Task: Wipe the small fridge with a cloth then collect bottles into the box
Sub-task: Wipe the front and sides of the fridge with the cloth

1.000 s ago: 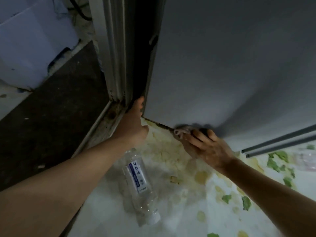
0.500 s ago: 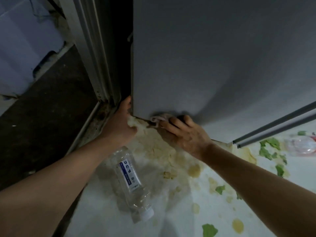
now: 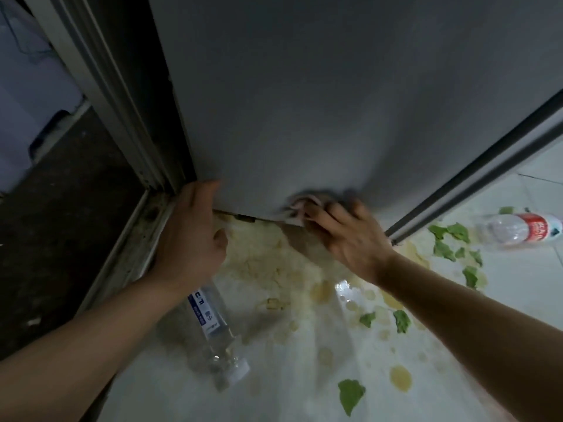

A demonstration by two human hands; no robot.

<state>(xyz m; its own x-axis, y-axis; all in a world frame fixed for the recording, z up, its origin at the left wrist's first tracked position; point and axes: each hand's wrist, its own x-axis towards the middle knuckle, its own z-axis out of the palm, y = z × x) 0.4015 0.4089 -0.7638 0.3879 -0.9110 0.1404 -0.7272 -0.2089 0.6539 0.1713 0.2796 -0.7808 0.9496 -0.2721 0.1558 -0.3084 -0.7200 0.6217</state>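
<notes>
The small grey fridge (image 3: 320, 95) fills the upper middle of the view. My right hand (image 3: 350, 239) presses a pinkish cloth (image 3: 300, 205) against the fridge's bottom edge. My left hand (image 3: 190, 236) rests on the lower left corner of the fridge, fingers around its edge. A clear plastic bottle with a blue label (image 3: 213, 336) lies on the floor under my left wrist, its white cap toward me. A second clear bottle with a red label (image 3: 518, 229) lies on the floor at the right. No box is visible.
The pale floor (image 3: 289, 391) carries yellowish stains and torn green leaf pieces (image 3: 350, 394). A metal door frame and sill (image 3: 128, 254) run down the left, with dark flooring beyond. The fridge's door edge (image 3: 475, 175) slants at the right.
My right hand has slid the cloth to the right along the fridge's bottom edge. The view has shifted, and the red-label bottle at the right shows more fully.
</notes>
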